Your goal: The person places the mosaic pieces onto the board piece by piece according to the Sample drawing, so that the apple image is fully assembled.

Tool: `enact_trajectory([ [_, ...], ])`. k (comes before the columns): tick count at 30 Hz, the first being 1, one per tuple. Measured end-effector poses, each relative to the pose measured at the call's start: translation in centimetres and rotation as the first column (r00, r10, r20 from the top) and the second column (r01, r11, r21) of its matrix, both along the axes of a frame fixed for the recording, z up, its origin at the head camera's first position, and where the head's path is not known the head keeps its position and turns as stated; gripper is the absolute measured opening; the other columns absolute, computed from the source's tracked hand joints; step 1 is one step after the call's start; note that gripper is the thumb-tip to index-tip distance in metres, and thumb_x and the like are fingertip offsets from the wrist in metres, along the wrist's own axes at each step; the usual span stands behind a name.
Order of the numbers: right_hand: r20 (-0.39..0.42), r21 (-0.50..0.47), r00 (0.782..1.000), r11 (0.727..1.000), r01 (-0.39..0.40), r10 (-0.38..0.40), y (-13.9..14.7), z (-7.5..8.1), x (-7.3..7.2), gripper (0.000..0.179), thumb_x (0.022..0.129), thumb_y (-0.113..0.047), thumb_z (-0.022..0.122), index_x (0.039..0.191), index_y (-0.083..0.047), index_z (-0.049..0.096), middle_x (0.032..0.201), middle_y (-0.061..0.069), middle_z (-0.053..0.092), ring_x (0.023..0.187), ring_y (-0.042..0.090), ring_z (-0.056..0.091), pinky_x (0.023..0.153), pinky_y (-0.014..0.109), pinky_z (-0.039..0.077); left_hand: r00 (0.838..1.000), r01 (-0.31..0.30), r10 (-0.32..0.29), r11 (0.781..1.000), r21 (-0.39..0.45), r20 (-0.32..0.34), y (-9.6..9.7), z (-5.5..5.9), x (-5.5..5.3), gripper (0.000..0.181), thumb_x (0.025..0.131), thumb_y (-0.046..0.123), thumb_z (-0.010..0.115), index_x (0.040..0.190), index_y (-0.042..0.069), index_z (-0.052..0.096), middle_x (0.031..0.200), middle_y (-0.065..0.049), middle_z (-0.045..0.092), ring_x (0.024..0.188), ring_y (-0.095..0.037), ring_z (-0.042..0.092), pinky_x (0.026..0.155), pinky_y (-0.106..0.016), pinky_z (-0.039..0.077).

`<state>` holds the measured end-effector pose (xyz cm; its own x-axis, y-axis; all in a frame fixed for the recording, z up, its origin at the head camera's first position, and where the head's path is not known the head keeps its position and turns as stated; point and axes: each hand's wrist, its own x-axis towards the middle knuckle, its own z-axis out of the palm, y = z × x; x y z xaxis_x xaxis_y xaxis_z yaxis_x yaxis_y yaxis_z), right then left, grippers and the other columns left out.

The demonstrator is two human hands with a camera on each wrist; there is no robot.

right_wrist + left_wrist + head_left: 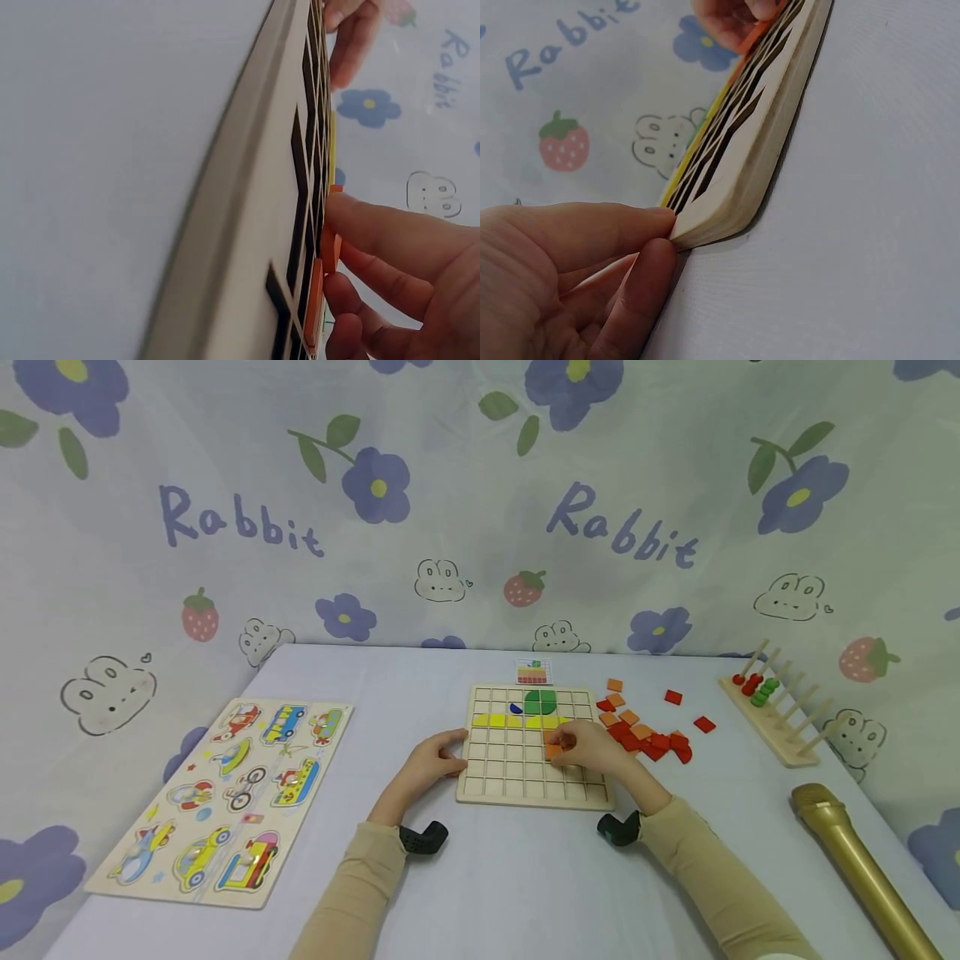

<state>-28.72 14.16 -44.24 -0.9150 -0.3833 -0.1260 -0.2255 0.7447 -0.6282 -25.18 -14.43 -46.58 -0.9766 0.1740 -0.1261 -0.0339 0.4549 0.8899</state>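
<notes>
A wooden grid board [498, 789] lies on the table with yellow pieces [495, 721], green quarter-round pieces [548, 702] and a small blue piece [515, 708] in its cells. My left hand [429, 767] touches the board's left edge, finger and thumb apart along it. Over the board's right half, my right hand [592, 747] pinches an orange square tile [331, 244] between thumb and fingers. Beside it another orange tile [315, 304] sits on the grid. The fingers partly hide these tiles in the head view.
Loose red and orange tiles [656, 742] are scattered right of the board. A small pattern card [534, 672] lies behind it. Further right are a peg stand with beads [776, 714] and a gold microphone [855, 852]. A vehicle puzzle board [225, 802] lies at left.
</notes>
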Motion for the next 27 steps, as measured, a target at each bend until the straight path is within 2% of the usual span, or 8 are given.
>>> enact_trajectory([
  [8, 0.012, 0.004, 1.000, 1.000, 0.010, -0.010, 0.0, -0.1, -0.1, 0.027, 0.075, -0.018, 0.077, 0.099, -0.010, 0.068, 0.086, 0.001, 0.059, 0.081, 0.018, 0.049, 0.075, 0.032, 0.044, 1.000, 0.006, -0.006, 1.000, 0.004, 0.003, 0.1, 0.0, 0.0, 0.057, 0.081, 0.009, 0.069, 0.134, 0.008, 0.049, 0.076, -0.007, 0.058, 0.068, -0.013, 0.057, 0.065, -0.026, 0.047],
  [14, 0.018, -0.052, 0.999, 0.998, 0.038, -0.037, 0.8, 0.5, 0.0, 0.027, 0.076, -0.019, 0.076, 0.100, -0.011, 0.068, 0.088, 0.003, 0.057, 0.083, 0.020, 0.048, 0.071, 0.030, 0.042, 1.000, 0.000, 0.000, 1.000, 0.007, 0.002, 0.1, 0.1, -0.1, 0.057, 0.081, 0.008, 0.068, 0.134, 0.008, 0.049, 0.076, -0.007, 0.058, 0.068, -0.014, 0.056, 0.064, -0.026, 0.047],
  [18, 0.007, -0.100, 0.995, 0.990, 0.102, -0.102, 3.3, 1.6, -0.2, 0.033, 0.079, -0.019, 0.072, 0.108, -0.007, 0.064, 0.097, 0.010, 0.056, 0.085, 0.024, 0.049, 0.066, 0.030, 0.041, 1.000, 0.002, -0.002, 1.000, 0.010, 0.004, 0.1, 0.0, -0.1, 0.057, 0.081, 0.009, 0.068, 0.134, 0.009, 0.049, 0.076, -0.007, 0.058, 0.068, -0.014, 0.056, 0.065, -0.026, 0.047],
  [22, 0.002, -0.114, 0.980, 0.974, 0.197, -0.199, 6.9, 2.2, -0.8, 0.040, 0.082, -0.021, 0.069, 0.117, -0.003, 0.059, 0.107, 0.016, 0.055, 0.091, 0.027, 0.049, 0.068, 0.030, 0.041, 1.000, -0.003, 0.002, 1.000, 0.008, 0.007, 0.1, 0.0, -0.1, 0.057, 0.081, 0.009, 0.068, 0.135, 0.010, 0.049, 0.076, -0.007, 0.058, 0.068, -0.014, 0.056, 0.064, -0.026, 0.047],
  [24, 0.029, -0.103, 0.969, 0.964, 0.245, -0.243, 8.6, 2.2, -1.0, 0.044, 0.083, -0.023, 0.068, 0.121, -0.004, 0.057, 0.113, 0.018, 0.054, 0.093, 0.028, 0.049, 0.070, 0.031, 0.042, 1.000, -0.007, 0.007, 1.000, 0.003, 0.011, 0.1, 0.0, -0.1, 0.057, 0.081, 0.010, 0.069, 0.135, 0.009, 0.049, 0.076, -0.007, 0.058, 0.068, -0.014, 0.056, 0.064, -0.026, 0.047],
  [27, 0.076, -0.091, 0.962, 0.959, 0.267, -0.261, 10.9, 1.8, -1.2, 0.048, 0.084, -0.023, 0.067, 0.126, -0.004, 0.053, 0.119, 0.021, 0.049, 0.096, 0.030, 0.046, 0.071, 0.032, 0.042, 1.000, -0.012, 0.012, 1.000, -0.004, 0.019, 0.0, 0.0, -0.1, 0.057, 0.081, 0.009, 0.069, 0.135, 0.009, 0.049, 0.076, -0.008, 0.058, 0.068, -0.014, 0.056, 0.063, -0.025, 0.047],
])
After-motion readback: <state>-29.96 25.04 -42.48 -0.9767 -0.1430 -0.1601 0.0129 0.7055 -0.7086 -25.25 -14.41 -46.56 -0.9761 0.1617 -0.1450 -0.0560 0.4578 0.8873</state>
